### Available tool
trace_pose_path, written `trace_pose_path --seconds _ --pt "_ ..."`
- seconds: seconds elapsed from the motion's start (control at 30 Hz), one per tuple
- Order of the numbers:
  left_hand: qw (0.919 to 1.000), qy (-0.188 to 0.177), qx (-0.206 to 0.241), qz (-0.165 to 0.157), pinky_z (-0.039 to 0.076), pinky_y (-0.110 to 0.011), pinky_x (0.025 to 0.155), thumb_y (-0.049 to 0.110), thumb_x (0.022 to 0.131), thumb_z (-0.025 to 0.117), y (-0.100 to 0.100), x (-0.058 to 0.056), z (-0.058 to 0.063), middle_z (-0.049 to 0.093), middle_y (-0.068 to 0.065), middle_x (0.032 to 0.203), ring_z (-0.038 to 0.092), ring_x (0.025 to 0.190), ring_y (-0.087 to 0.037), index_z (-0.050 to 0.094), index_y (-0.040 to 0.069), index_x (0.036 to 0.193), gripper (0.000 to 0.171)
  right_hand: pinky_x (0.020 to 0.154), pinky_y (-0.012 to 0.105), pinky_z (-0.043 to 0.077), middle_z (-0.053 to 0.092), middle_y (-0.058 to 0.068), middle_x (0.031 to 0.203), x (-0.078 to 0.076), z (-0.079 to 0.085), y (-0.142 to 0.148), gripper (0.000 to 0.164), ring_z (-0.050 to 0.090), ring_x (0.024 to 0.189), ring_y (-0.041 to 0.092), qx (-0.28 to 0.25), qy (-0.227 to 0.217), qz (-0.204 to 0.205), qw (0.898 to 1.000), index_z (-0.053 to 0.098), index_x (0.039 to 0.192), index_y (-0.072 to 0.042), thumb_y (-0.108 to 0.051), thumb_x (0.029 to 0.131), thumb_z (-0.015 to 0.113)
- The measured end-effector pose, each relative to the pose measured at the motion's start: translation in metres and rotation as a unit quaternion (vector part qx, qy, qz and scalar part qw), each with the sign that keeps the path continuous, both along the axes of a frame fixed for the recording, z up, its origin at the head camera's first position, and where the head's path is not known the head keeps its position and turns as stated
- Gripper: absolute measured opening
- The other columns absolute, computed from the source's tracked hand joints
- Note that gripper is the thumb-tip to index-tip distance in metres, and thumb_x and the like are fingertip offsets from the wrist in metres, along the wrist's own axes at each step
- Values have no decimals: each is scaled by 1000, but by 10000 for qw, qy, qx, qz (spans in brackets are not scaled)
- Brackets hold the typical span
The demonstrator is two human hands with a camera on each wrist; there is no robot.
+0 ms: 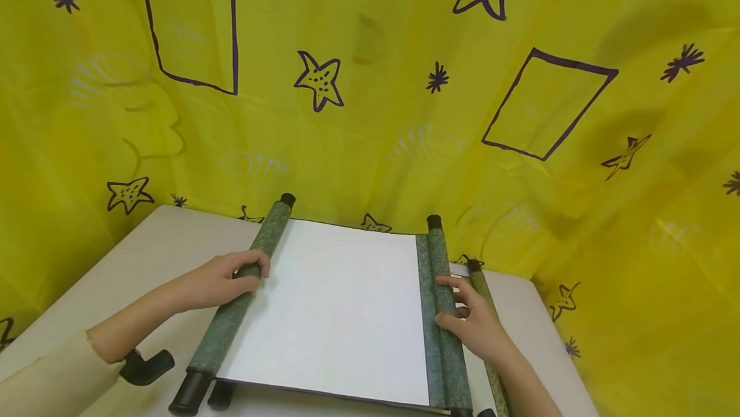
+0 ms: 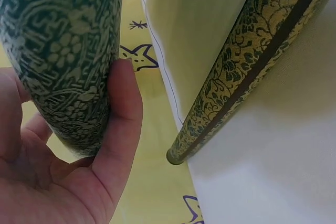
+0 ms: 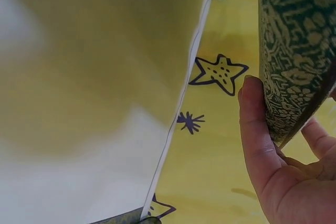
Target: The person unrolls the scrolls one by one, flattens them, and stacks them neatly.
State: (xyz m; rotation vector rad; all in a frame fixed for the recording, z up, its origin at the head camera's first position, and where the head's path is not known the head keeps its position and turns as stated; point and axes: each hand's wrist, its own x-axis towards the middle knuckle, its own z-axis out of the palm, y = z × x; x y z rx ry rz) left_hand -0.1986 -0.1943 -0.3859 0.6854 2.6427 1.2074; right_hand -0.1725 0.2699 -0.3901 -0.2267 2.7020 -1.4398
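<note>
A hanging scroll with blank white paper (image 1: 341,308) is spread between two green patterned rolls and appears raised over the table. My left hand (image 1: 216,280) grips its thick left roll (image 1: 222,327) near the middle, thumb and fingers on opposite sides. At the other end, my right hand (image 1: 476,320) holds the thinner right roll (image 1: 453,365) between thumb and fingers. Both wrist views show the green floral cloth, on the left roll (image 2: 63,51) and the right roll (image 3: 299,40). Beneath lies a second scroll with gold patterned rolls (image 2: 231,72), mostly hidden in the head view.
The white table (image 1: 173,237) carries the second scroll, whose right roll (image 1: 482,285) shows beside my right hand. A yellow curtain (image 1: 370,134) with purple stars and frames hangs behind and around the table. A black wrist device (image 1: 144,367) sits by my left sleeve.
</note>
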Motion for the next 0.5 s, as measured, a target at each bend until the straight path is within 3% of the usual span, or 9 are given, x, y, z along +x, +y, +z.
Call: trace_pose_path --seconds 0.13,0.23,0.37,0.5 --pt "10000 -62 -7 48 36 -31 61 16 98 56 0 1 1 57 -9 116 39 65 -15 58 17 104 6 73 33 52 43 16 150 1 2 1 58 56 107 31 18 -48 10 10000 50 142 -21 -7 90 71" --pt "10000 14 27 -26 34 -28 57 23 98 62 -1 1 1 56 -6 100 34 58 -11 54 17 103 11 74 34 51 41 16 151 1 5 4 58 55 109 31 84 -64 18 9999 49 143 -22 -10 91 71" --pt "9998 107 60 -142 33 -26 55 25 95 68 -4 1 2 46 -2 86 31 55 -8 49 16 103 22 71 34 50 42 18 149 2 6 5 57 55 96 28 92 -123 16 9999 49 143 -20 -9 91 70" --pt "9999 66 -23 -135 34 -28 56 20 97 64 -5 0 2 56 -7 105 33 57 -10 54 17 107 15 68 33 51 44 21 146 2 7 6 57 54 88 26 82 -159 -44 9998 50 142 -20 -7 90 71"
